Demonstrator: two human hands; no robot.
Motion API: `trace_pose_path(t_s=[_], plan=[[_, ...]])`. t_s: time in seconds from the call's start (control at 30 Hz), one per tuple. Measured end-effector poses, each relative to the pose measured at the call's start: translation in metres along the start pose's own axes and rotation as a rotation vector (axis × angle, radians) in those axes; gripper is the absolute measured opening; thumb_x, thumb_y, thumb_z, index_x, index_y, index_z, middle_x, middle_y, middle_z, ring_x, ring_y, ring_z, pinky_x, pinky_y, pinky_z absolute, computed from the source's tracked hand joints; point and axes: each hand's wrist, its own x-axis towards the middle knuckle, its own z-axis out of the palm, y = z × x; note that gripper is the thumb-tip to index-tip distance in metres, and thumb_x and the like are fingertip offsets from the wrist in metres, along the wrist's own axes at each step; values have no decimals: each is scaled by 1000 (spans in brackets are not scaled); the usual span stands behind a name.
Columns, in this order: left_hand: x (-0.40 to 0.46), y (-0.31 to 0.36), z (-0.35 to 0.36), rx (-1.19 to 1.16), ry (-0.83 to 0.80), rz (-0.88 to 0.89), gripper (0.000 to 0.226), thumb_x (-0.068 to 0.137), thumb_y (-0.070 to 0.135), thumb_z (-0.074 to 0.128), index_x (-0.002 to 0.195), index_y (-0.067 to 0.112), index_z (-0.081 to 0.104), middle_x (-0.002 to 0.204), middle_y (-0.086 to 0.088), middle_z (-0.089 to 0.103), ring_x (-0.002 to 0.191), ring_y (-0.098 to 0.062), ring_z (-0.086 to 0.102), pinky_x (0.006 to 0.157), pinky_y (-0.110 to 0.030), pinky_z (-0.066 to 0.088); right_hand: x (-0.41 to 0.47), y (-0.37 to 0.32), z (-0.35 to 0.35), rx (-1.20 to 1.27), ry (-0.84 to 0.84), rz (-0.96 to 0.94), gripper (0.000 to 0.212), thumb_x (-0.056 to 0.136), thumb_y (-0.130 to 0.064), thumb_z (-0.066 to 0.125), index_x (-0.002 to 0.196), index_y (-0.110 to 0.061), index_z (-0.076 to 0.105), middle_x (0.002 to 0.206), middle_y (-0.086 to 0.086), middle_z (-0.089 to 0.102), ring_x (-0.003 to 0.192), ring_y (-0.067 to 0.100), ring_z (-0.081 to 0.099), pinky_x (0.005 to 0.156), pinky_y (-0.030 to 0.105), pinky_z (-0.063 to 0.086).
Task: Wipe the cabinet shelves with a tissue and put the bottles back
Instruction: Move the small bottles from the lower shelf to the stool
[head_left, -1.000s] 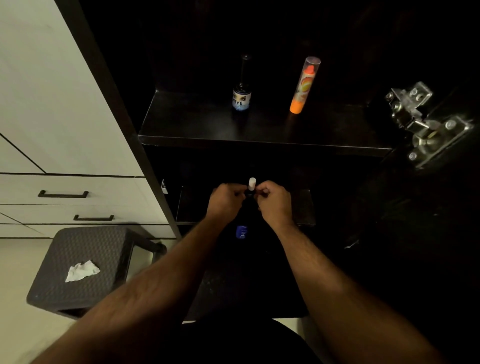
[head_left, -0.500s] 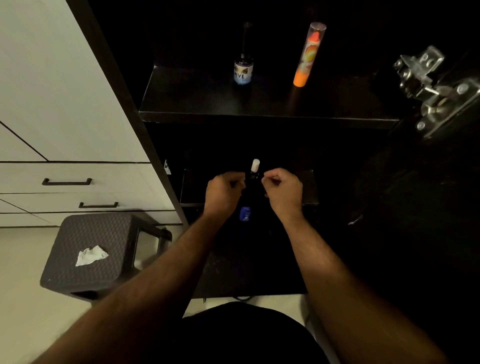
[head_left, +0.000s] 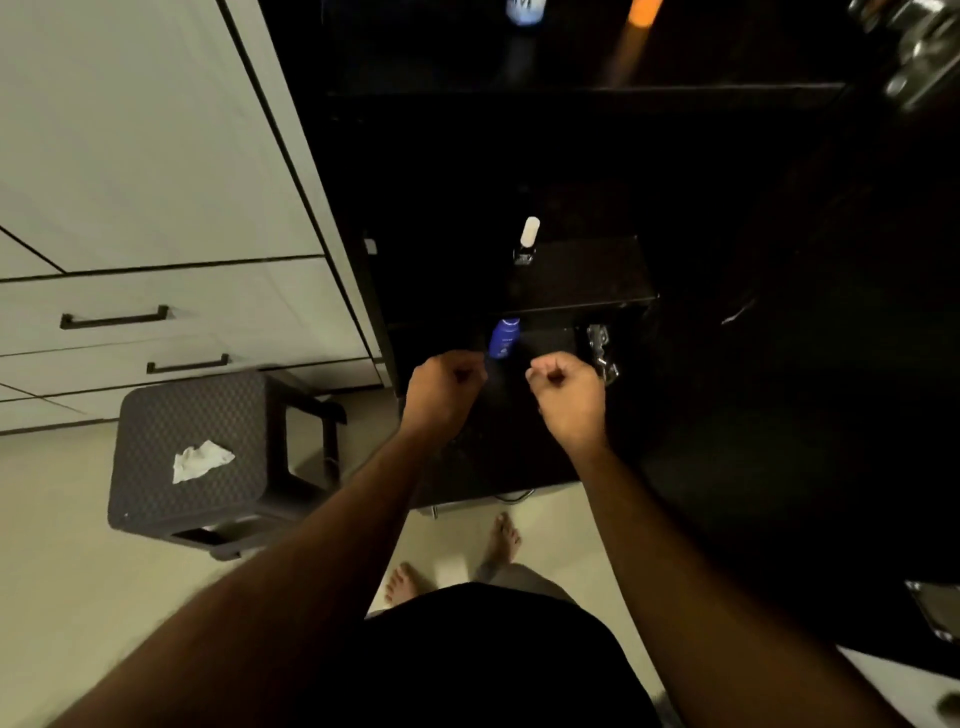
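Both hands are curled into loose fists and hold nothing: the left hand (head_left: 441, 387) and the right hand (head_left: 566, 389) hover apart in front of the dark cabinet. Between them, a little higher, the small blue bottle (head_left: 503, 339) stands on a lower shelf. Above it the white-capped bottle (head_left: 527, 241) stands near the front edge of the middle shelf (head_left: 587, 275). The tissue (head_left: 200, 460) lies on the stool (head_left: 156, 415), well apart. In this dim light a careless reach could knock either bottle over, and fetching the tissue means turning away.
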Motion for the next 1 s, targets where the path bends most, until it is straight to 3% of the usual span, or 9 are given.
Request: trace_pose_path(t_s=[0.13, 0.23, 0.4, 0.57, 0.7, 0.77, 0.87, 1.0], plan=[[-15, -23, 3, 94, -63, -22, 13, 92, 24, 60, 101, 22, 70, 93, 0, 71, 80, -14, 66, 78, -36, 57, -24, 17, 9, -31, 5, 33, 6, 83, -13, 71, 88, -17, 73, 73, -4, 69, 65, 18, 65, 69, 37, 58], [-24, -36, 5, 156, -81, -12, 15, 93, 21, 60, 102, 16, 70, 95, -4, 70, 86, -19, 66, 77, -32, 53, -33, 33, 19, -63, -12, 47, 6, 82, -12, 71, 87, -11, 75, 72, -3, 67, 68, 18, 65, 69, 37, 57], [-19, -49, 13, 213, -114, 7, 17, 94, 15, 58, 106, 7, 66, 99, -11, 68, 90, -24, 65, 80, -37, 54, -25, 65, 38, -83, -112, 103, 24, 79, -30, 61, 91, -14, 74, 80, 6, 72, 71, 29, 69, 67, 48, 58], [8, -64, 44, 208, -127, -47, 23, 97, 16, 55, 117, 9, 61, 109, -13, 65, 94, -22, 63, 82, -35, 53, 0, 98, 49, -100, -183, 104, 21, 84, -26, 64, 96, -10, 72, 86, 8, 73, 80, 26, 70, 70, 49, 59], [44, -77, 68, 67, -40, -111, 34, 95, 14, 58, 129, 12, 56, 126, -8, 60, 111, -22, 58, 91, -34, 49, 41, 118, 60, -96, -158, 64, 22, 87, -12, 68, 108, -9, 68, 96, 9, 73, 85, 23, 71, 72, 48, 59], [67, -85, 81, 9, -2, -120, 42, 94, 14, 59, 135, 14, 50, 134, -6, 55, 120, -21, 54, 97, -32, 45, 71, 122, 65, -104, -153, 71, 33, 88, -12, 68, 121, -13, 61, 107, 7, 70, 92, 23, 70, 76, 47, 60], [98, -92, 100, -37, 14, -130, 52, 95, 16, 59, 144, 17, 41, 142, -5, 50, 125, -18, 51, 95, -23, 40, 116, 118, 74, -86, -194, 116, 49, 90, -9, 64, 135, -19, 50, 127, 1, 60, 108, 19, 63, 89, 44, 56], [127, -96, 123, -115, 20, -113, 56, 97, 17, 55, 148, 21, 34, 149, -1, 43, 131, -15, 44, 97, -19, 34, 150, 116, 91, -125, -206, 49, 48, 89, -7, 65, 134, -16, 52, 130, 4, 61, 114, 16, 59, 100, 37, 50]])
